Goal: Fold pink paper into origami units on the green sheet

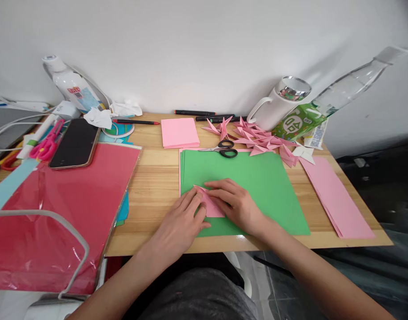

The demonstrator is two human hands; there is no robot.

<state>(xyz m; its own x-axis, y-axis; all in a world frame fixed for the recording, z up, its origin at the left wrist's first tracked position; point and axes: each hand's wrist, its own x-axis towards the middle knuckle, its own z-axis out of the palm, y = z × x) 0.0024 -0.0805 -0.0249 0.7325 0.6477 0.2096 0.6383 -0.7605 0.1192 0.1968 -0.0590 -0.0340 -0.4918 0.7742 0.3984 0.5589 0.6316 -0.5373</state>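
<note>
A folded piece of pink paper (pixel 213 208) lies on a stack of green paper sheets (pixel 267 191) near the table's front edge. From the left, my left hand (pixel 184 218) holds it with fingertips on its upper left part. My right hand (pixel 239 204) has its fingers bent and pressed together on the paper's upper edge, close to the left fingertips. Part of the paper is hidden under the fingers. Black-handled scissors (pixel 226 150) rest at the green sheets' far edge. Behind them sits a pile of folded pink paper pieces (pixel 257 138) with pointed tips.
A stack of pink squares (pixel 179 132) lies at the back, pink strips (pixel 339 195) at the right. A white mug (pixel 279 104) and a tilted clear bottle (pixel 354 84) stand by the wall. On the left are a phone (pixel 75 143) and red sheets in plastic (pixel 64 209).
</note>
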